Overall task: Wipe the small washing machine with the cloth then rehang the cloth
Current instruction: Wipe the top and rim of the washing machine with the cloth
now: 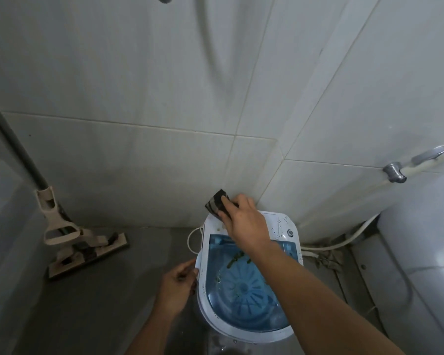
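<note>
A small washing machine [246, 283] stood on the gray floor [92, 303] in the corner of a tiled room. It was white with a see-through blue lid [244, 285], and bits of green dirt lay on the lid. The right hand [244, 221] reached over the back of the machine, near the wall [164, 98]. Its fingers were closed tight around a dark cloth [215, 203], which had pale stripes on it. The cloth was pressed at the back left corner of the machine's white top. The left hand [177, 285] was at the left side of the machine. Its fingers were curled and touched the white rim there, but they held nothing else. A flat mop [87, 249] leaned against the wall to the left, well apart from the machine. A white hose [344, 242] ran along the floor on the right, behind the machine.
</note>
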`<move>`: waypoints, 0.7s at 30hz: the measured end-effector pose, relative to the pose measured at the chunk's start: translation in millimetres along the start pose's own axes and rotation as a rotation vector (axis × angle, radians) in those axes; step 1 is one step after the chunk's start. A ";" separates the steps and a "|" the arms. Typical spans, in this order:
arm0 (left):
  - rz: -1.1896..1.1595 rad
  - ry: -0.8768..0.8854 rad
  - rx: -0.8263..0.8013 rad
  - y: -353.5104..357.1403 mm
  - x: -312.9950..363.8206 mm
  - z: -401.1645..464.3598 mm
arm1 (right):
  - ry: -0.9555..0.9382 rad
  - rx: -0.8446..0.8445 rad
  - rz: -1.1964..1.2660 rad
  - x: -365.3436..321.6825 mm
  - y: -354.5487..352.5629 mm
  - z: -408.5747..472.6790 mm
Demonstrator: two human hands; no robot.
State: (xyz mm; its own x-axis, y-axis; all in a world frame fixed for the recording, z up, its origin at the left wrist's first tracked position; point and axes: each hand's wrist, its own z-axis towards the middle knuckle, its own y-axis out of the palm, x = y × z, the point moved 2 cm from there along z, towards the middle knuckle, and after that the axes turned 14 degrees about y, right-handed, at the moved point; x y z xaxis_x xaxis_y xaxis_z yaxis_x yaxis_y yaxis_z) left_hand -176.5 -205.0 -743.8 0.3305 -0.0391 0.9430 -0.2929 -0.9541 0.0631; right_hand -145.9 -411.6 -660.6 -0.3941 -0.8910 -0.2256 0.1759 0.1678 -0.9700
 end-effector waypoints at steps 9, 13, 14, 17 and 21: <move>-0.040 -0.012 -0.045 3.1 -1.4 1.7 | 0.013 0.026 -0.018 1.8 14.5 -17.3; -0.060 -0.002 -0.068 3.8 0.8 1.7 | -0.130 -0.102 -0.061 6.0 9.4 -38.6; -0.058 0.001 -0.072 3.9 1.1 1.0 | -0.147 -0.162 -0.051 6.2 4.7 -37.7; -0.048 0.010 -0.059 2.5 -0.1 1.0 | -0.127 -0.224 -0.026 3.1 -14.3 -11.9; -0.012 0.028 -0.081 3.4 -2.6 2.2 | 0.050 -0.117 -0.021 9.9 -18.6 20.9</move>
State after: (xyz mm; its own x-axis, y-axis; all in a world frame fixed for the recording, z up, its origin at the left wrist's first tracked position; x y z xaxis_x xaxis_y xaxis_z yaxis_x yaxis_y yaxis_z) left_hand -176.3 -208.8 -746.7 0.3096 -0.0187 0.9507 -0.3609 -0.9273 0.0993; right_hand -134.2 -432.3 -642.8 -0.4412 -0.8733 -0.2064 0.0616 0.2000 -0.9779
